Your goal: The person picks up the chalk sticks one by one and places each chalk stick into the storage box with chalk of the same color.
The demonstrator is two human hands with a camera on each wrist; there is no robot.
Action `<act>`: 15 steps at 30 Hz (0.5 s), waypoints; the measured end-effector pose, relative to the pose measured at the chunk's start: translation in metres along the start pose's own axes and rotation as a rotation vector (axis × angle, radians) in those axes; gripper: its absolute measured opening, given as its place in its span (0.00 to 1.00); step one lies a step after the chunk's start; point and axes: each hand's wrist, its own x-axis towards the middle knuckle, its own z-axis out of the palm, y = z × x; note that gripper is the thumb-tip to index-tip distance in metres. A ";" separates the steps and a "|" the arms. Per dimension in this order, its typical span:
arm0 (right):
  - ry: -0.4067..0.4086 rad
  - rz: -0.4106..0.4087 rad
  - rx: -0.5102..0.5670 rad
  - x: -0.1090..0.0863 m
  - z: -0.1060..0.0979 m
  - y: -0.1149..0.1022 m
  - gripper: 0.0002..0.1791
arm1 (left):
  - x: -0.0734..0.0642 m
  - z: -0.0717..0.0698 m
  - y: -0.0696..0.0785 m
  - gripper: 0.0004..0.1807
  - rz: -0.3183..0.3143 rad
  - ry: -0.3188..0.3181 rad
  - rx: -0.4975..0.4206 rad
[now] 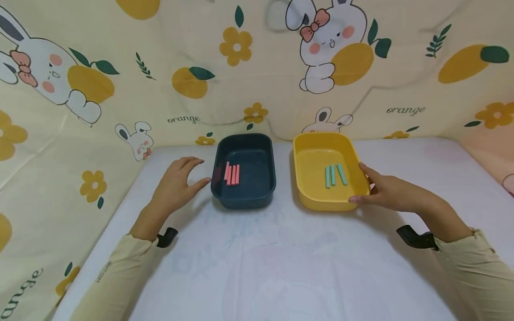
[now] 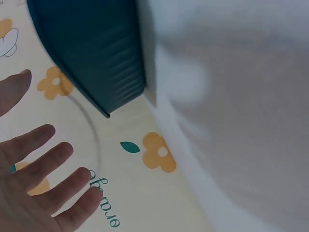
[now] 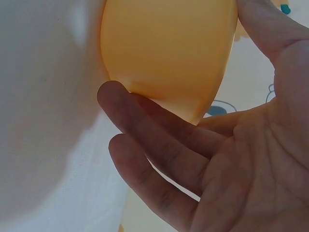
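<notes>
A dark blue plastic tray [image 1: 257,178] stands left of centre with several short pink chalk-like sticks [image 1: 234,175] side by side in it. To its right is a yellow tray [image 1: 313,156] holding 3 mint-green sticks [image 1: 333,174]. My left hand [image 1: 176,183] is just off the blue tray's left side, fingers spread and holding nothing; the left wrist view shows a gap between them and the tray wall. My right hand [image 1: 395,194] grips the yellow tray at its near right corner, thumb at the front rim, fingers [image 3: 159,135] along the outer wall.
Both trays stand on a white-covered table [image 1: 257,254], near its back edge. Behind and to the left hangs a cream cloth [image 1: 249,80] printed with rabbits, oranges and flowers. A black wrist strap [image 1: 166,237] shows at the left cuff, another [image 1: 417,238] at the right.
</notes>
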 end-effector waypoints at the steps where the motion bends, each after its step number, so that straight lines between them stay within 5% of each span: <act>1: 0.000 -0.004 0.005 0.001 0.000 0.000 0.65 | -0.001 0.002 -0.002 0.35 -0.001 -0.003 0.030; 7: -0.004 -0.005 0.015 0.003 0.002 -0.001 0.66 | -0.009 0.011 -0.007 0.36 0.017 0.021 0.196; 15: -0.017 0.007 0.024 0.003 0.002 -0.004 0.65 | -0.012 0.020 -0.005 0.40 -0.030 -0.052 0.230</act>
